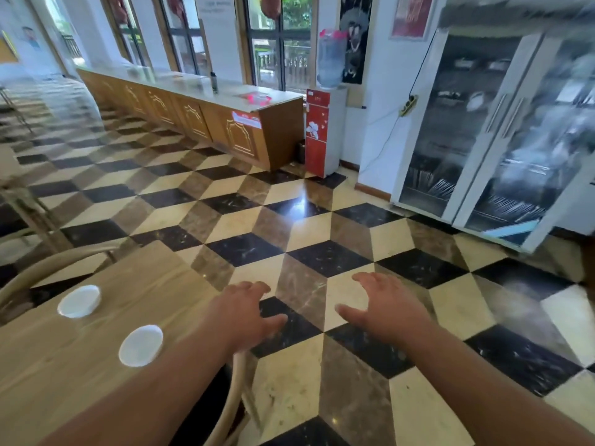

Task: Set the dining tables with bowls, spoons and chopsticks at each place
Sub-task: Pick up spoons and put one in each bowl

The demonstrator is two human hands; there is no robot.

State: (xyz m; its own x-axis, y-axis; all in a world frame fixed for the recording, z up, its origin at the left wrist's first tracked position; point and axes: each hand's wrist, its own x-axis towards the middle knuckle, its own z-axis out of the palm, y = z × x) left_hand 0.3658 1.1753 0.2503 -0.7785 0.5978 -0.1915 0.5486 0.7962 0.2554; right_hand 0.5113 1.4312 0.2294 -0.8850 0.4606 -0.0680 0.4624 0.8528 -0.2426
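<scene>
Had two white bowls (79, 300) (140, 345) down on the table (42, 375). No spoons or chopsticks there yet. Left hand (240, 313) and right hand (386, 307) wide and empty, over the floor.

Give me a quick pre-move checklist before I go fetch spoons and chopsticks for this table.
1. Left hand free to carry: ok, open and holding nothing.
2. Right hand free: ok, open and holding nothing.
3. Bowls on the wooden table: ok, the far white bowl and the near white bowl are both set.
4. Spoons and chopsticks at those places: not ok, none beside either bowl.
5. Path to the glass-door cabinet: ok, the tiled floor between is bare.
6. Cabinet holds the utensils needed: cannot tell, the contents are blurred.
</scene>
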